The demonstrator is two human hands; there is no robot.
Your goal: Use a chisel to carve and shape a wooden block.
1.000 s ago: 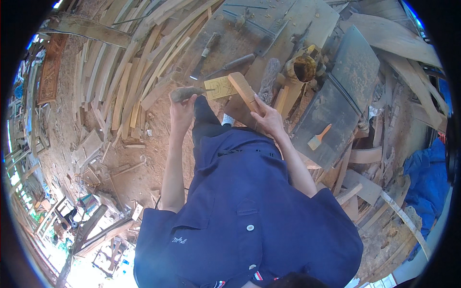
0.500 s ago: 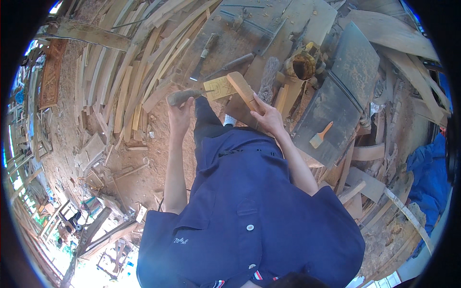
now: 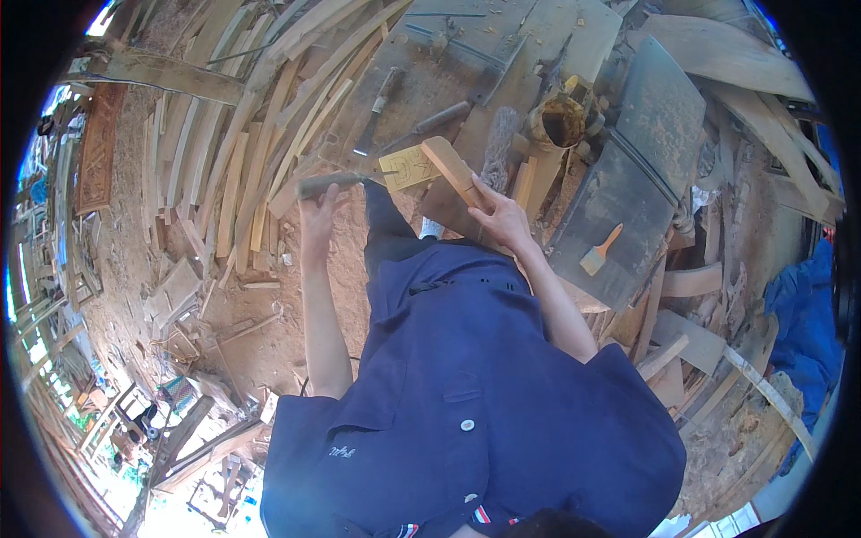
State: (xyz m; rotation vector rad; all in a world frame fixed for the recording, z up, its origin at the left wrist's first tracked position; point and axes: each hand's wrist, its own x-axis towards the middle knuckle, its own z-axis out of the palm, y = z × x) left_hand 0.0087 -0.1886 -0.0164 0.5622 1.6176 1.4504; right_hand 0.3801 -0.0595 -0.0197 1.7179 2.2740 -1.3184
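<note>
Dusty boards (image 3: 430,81) beyond left hand (image 3: 317,215) around blurred tool (image 3: 330,181), right hand (image 3: 505,220) around wooden block (image 3: 446,163)

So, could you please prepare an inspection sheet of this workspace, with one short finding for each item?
Surface: wooden boards, dusty and worn.
Work things: yellow piece with dark markings; dark-handled tool; wooden block.
Clutter: paintbrush on a dark panel; stained can.
Hands: left hand holds the dark-handled tool, right hand the wooden block; whether the tool touches the yellow piece is unclear.
Cables: thin dark line beside the left forearm, possibly a cord.
Surroundings: wood strips at left; blue sheet at right.
</note>
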